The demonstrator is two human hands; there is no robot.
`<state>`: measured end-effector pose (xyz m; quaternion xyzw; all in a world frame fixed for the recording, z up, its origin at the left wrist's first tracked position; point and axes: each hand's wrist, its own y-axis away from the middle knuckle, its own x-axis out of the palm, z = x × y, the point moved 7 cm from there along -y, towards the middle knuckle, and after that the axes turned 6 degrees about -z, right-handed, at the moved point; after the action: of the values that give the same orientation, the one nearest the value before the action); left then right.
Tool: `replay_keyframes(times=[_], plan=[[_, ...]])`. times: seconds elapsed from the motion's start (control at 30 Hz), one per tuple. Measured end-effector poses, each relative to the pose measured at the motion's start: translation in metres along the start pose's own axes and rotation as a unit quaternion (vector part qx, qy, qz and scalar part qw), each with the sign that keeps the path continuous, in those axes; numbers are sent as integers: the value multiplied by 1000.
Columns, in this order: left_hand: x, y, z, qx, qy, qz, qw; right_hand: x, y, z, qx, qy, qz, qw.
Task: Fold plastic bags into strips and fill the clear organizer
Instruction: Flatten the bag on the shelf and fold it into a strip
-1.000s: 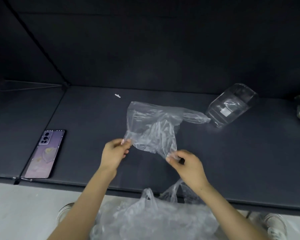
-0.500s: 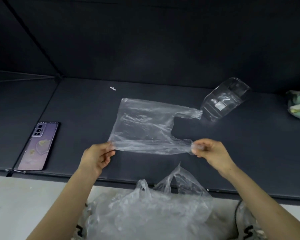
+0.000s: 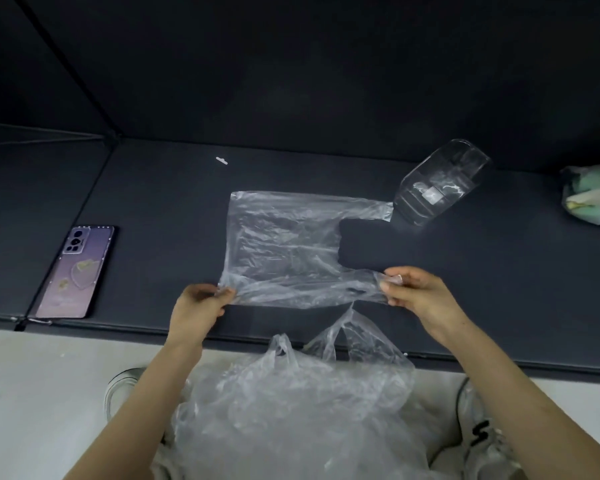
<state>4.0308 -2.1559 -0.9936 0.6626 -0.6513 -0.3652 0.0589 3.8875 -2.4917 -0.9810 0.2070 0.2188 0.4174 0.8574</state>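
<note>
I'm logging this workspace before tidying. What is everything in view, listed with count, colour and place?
plastic bag: 1, clear, spread mid-table
clear organizer: 1, transparent, tipped over at the bag's far handle
phone: 1, purple case, table's left, face down
white scrap: 1, white, table's far side
bundle: 1, pale green and white, table's right edge; contents unclear
bag pile: 1 heap, clear, below the table's near edge
table: 1, dark grey, across the view
shoes: 2, white, either side of the pile
left hand: 1, pinches the bag's near-left corner
right hand: 1, pinches the bag's near handle
</note>
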Motion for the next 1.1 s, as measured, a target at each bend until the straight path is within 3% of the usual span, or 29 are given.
replay_keyframes(times=[0.07,0.13,0.17,0.23,0.27,0.37,0.43,0.47,0.6,0.67,0.73,0.8,0.87,1.0,1.1], plan=[[-13,6,-15,84,-143,-56,985,-7,3,5,3,29,-6,1000],[-17,21,-48,316,-272,-149,896,-14,6,28,-115,167,-112,973],[-9,28,-59,422,-298,-159,841,-4,14,48,-219,247,-163,930],[21,28,-66,541,-345,-99,760,47,25,73,-379,344,-162,844],[38,23,-63,556,-371,-59,742,78,24,74,-414,378,-133,817],[72,6,-43,526,-436,21,730,156,18,53,-451,507,-51,733],[81,-3,-25,514,-458,39,724,169,7,28,-452,578,-17,679],[82,-7,-19,512,-461,39,724,161,-1,17,-436,602,-15,669],[82,-12,-16,490,-470,55,732,92,-20,-8,-322,632,-65,701],[79,-9,-19,488,-432,76,754,73,-16,-8,-307,634,-71,706],[71,-10,-28,439,-301,112,839,75,-10,7,-325,600,-77,727],[61,-11,-38,307,-118,181,927,89,-6,32,-354,551,-89,751],[49,-10,-51,236,-20,195,952,109,-10,55,-373,519,-87,764],[29,-16,-87,314,-167,105,929,145,-30,80,-394,510,-62,763],[30,-15,-119,502,-294,-64,811,166,-44,84,-404,523,-57,748]])
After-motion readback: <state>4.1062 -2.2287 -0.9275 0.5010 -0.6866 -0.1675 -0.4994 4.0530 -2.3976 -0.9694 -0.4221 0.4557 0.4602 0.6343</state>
